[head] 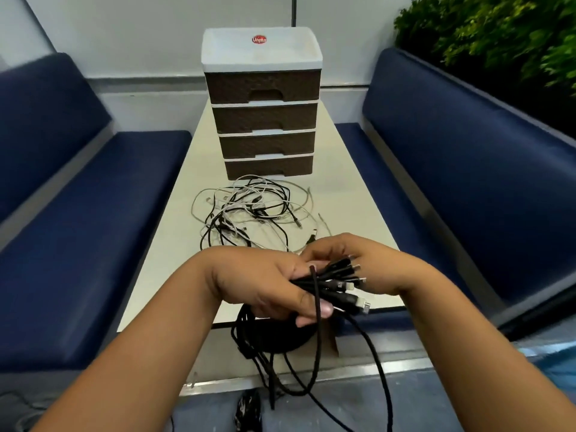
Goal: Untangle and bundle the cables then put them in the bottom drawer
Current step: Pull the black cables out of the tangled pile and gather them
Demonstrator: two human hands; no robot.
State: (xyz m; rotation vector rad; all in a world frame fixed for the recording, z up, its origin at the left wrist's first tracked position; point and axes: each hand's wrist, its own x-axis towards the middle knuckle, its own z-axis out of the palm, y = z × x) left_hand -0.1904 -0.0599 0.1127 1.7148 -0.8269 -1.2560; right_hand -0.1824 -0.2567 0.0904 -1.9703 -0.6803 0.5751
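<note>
My left hand (268,285) grips a bunch of black cables (336,286) near their plug ends, over the near edge of the table. Their long loops (280,353) hang down below the table edge. My right hand (358,263) is just behind the plug ends, fingers curled on them. A tangle of black and white cables (252,210) lies on the table (174,232) beyond my hands. Behind it stands a brown four-drawer unit (265,116) with a pale top; its bottom drawer (268,167) is closed.
Blue padded benches flank the narrow table on the left (78,244) and right (467,194). Green foliage (498,35) rises behind the right bench. More dark cable (247,410) lies on the floor below.
</note>
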